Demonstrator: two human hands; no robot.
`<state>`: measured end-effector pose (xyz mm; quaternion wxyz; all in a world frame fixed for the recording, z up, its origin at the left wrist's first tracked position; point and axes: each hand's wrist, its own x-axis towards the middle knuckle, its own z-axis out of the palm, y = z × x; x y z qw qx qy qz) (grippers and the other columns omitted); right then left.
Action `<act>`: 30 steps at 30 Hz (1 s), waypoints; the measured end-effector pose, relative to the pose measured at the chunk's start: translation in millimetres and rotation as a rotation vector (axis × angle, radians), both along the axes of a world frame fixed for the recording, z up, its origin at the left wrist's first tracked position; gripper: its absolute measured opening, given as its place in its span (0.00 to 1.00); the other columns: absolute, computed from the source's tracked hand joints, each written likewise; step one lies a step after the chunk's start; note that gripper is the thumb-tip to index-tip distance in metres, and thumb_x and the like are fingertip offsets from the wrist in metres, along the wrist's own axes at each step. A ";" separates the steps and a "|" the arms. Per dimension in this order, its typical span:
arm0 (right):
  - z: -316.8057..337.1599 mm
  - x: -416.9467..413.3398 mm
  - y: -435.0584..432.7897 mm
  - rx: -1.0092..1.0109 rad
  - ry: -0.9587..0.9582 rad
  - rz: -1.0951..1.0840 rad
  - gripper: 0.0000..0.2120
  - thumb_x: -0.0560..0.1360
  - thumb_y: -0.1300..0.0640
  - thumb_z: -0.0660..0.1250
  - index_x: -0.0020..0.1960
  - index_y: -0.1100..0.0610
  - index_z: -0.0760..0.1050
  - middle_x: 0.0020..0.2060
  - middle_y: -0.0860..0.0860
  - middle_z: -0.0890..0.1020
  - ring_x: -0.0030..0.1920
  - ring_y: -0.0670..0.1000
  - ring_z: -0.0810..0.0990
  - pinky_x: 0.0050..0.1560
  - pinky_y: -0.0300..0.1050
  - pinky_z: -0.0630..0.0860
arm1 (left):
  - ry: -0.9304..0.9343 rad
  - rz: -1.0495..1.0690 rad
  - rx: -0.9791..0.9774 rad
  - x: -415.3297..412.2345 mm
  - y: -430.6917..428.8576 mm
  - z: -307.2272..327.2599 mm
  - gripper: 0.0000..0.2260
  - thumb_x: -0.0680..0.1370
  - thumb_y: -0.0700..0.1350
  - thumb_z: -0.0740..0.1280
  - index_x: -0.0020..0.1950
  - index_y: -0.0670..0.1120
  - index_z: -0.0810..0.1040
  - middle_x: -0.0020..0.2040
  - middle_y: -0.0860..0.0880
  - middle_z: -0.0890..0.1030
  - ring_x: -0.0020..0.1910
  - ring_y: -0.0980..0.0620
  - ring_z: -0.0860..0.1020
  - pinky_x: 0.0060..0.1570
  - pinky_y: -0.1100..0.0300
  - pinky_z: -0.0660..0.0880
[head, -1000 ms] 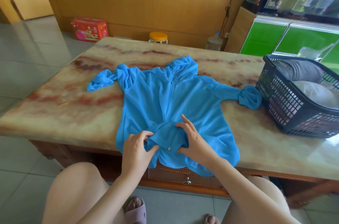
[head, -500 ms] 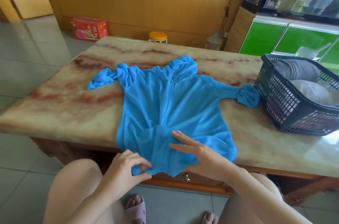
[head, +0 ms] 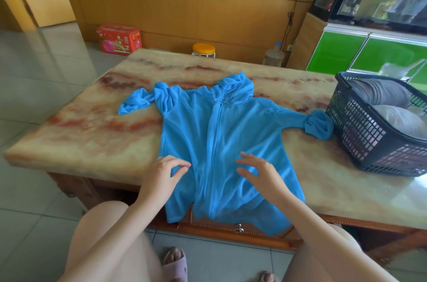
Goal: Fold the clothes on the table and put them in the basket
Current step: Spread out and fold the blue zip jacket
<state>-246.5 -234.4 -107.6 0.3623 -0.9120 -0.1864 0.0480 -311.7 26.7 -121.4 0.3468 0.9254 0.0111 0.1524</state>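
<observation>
Blue hooded jacket (head: 245, 134) — lay zip-side up at the near edge of the worktop (head: 92, 138), hem overhanging. Left hand (head: 161, 175), right hand (head: 261, 173): fingers spread, gripping nothing (flanking the zip (head: 216, 134)). Best smoothed outward, bunched sleeves (head: 317, 124) straightened, before folding.

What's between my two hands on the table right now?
In the head view, the blue jacket lies spread between the left hand and the right hand, its zipper running down the gap.

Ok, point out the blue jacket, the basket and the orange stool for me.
blue jacket (head: 242, 129): head view, chest panel beside the zipper.
basket (head: 360, 134): head view, its near mesh wall.
orange stool (head: 203, 48): head view, its seat top.
</observation>
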 end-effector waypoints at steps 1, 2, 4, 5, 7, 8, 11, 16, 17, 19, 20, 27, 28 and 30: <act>0.3 9.5 -0.4 -0.030 -0.006 -0.048 0.15 0.78 0.52 0.65 0.64 0.50 0.76 0.70 0.45 0.71 0.73 0.46 0.62 0.73 0.46 0.59 | -0.006 0.003 0.019 9.0 -1.2 2.2 0.05 0.75 0.43 0.70 0.50 0.49 0.84 0.46 0.55 0.82 0.50 0.53 0.76 0.49 0.69 0.64; -0.3 19.4 -1.7 -0.073 -0.010 -0.083 0.17 0.79 0.51 0.64 0.67 0.50 0.73 0.71 0.45 0.69 0.74 0.47 0.60 0.74 0.46 0.56 | -0.017 -0.002 0.042 18.9 -2.2 4.5 0.06 0.76 0.43 0.70 0.51 0.49 0.84 0.49 0.53 0.82 0.52 0.52 0.76 0.51 0.68 0.65; -1.8 38.8 -6.1 -0.217 -0.003 -0.089 0.23 0.80 0.47 0.59 0.74 0.48 0.64 0.74 0.45 0.63 0.76 0.47 0.54 0.75 0.47 0.50 | -0.003 -0.026 0.113 39.9 -2.9 7.2 0.09 0.77 0.43 0.68 0.57 0.48 0.82 0.57 0.51 0.81 0.60 0.50 0.75 0.59 0.64 0.64; -2.7 47.9 -8.4 -0.290 0.014 -0.072 0.25 0.81 0.45 0.57 0.76 0.48 0.59 0.75 0.45 0.59 0.77 0.48 0.51 0.76 0.47 0.47 | 0.031 -0.041 0.148 50.9 -2.8 7.5 0.12 0.78 0.44 0.66 0.60 0.48 0.80 0.62 0.50 0.79 0.65 0.49 0.72 0.64 0.61 0.62; -5.6 65.8 -10.8 -0.404 0.044 -0.055 0.27 0.81 0.44 0.55 0.77 0.47 0.54 0.77 0.46 0.54 0.77 0.49 0.49 0.75 0.49 0.46 | 0.107 -0.050 0.206 73.7 -0.7 6.4 0.15 0.79 0.45 0.64 0.66 0.49 0.75 0.69 0.49 0.73 0.71 0.49 0.66 0.69 0.57 0.58; -7.2 75.2 -11.1 -0.425 0.050 -0.068 0.26 0.81 0.45 0.56 0.77 0.47 0.54 0.77 0.47 0.54 0.77 0.50 0.50 0.75 0.49 0.46 | 0.133 -0.040 0.225 85.0 0.9 5.6 0.16 0.80 0.46 0.64 0.68 0.49 0.74 0.70 0.48 0.71 0.72 0.49 0.64 0.70 0.57 0.57; -12.8 100.4 -11.2 -0.369 -0.009 -0.176 0.24 0.79 0.48 0.61 0.74 0.51 0.63 0.74 0.51 0.65 0.74 0.53 0.60 0.73 0.49 0.56 | 0.173 0.022 0.223 113.9 5.5 4.2 0.18 0.80 0.47 0.63 0.69 0.48 0.72 0.71 0.47 0.70 0.71 0.48 0.66 0.69 0.58 0.58; -21.4 124.7 -7.5 -0.230 -0.136 -0.340 0.15 0.73 0.52 0.71 0.59 0.54 0.79 0.53 0.52 0.77 0.59 0.56 0.70 0.61 0.44 0.64 | 0.173 0.074 0.219 140.0 8.0 -5.4 0.18 0.77 0.48 0.67 0.67 0.49 0.75 0.62 0.47 0.76 0.62 0.45 0.72 0.61 0.56 0.65; -23.1 127.8 -7.3 -0.204 -0.149 -0.361 0.13 0.73 0.52 0.72 0.56 0.54 0.80 0.50 0.52 0.77 0.57 0.56 0.71 0.60 0.44 0.64 | 0.165 0.086 0.217 142.9 7.7 -7.7 0.18 0.76 0.48 0.68 0.66 0.49 0.76 0.61 0.47 0.76 0.60 0.45 0.72 0.60 0.56 0.65; -25.0 133.6 -7.4 -0.154 -0.166 -0.392 0.12 0.71 0.53 0.73 0.53 0.53 0.81 0.46 0.50 0.77 0.53 0.55 0.74 0.60 0.45 0.62 | 0.146 0.111 0.194 148.4 7.9 -10.9 0.18 0.75 0.47 0.70 0.64 0.49 0.77 0.57 0.47 0.77 0.57 0.45 0.73 0.59 0.56 0.66; -25.8 136.3 -7.5 -0.135 -0.174 -0.400 0.12 0.71 0.52 0.73 0.54 0.52 0.80 0.44 0.49 0.77 0.52 0.54 0.75 0.61 0.45 0.60 | 0.133 0.119 0.164 151.6 8.5 -11.8 0.18 0.74 0.46 0.71 0.64 0.49 0.77 0.55 0.47 0.78 0.55 0.44 0.74 0.58 0.55 0.68; -18.6 163.4 -1.1 -0.228 -0.195 -0.324 0.12 0.73 0.48 0.71 0.56 0.44 0.80 0.39 0.45 0.77 0.53 0.50 0.69 0.56 0.40 0.50 | 0.109 0.118 0.121 178.5 4.6 -8.9 0.21 0.74 0.45 0.71 0.67 0.49 0.75 0.43 0.51 0.81 0.44 0.48 0.77 0.51 0.54 0.72; -18.1 167.9 0.0 -0.209 -0.190 -0.321 0.10 0.72 0.48 0.71 0.53 0.44 0.81 0.39 0.45 0.77 0.52 0.50 0.68 0.53 0.39 0.49 | 0.109 0.109 0.124 181.9 3.6 -8.0 0.23 0.74 0.45 0.71 0.68 0.51 0.73 0.41 0.52 0.81 0.42 0.50 0.76 0.49 0.56 0.72; -18.8 176.9 0.7 -0.170 -0.189 -0.323 0.10 0.71 0.48 0.72 0.52 0.44 0.81 0.39 0.44 0.78 0.52 0.49 0.68 0.50 0.38 0.49 | 0.112 0.090 0.114 189.9 2.9 -7.3 0.27 0.74 0.46 0.71 0.71 0.53 0.69 0.37 0.53 0.79 0.38 0.54 0.74 0.47 0.57 0.72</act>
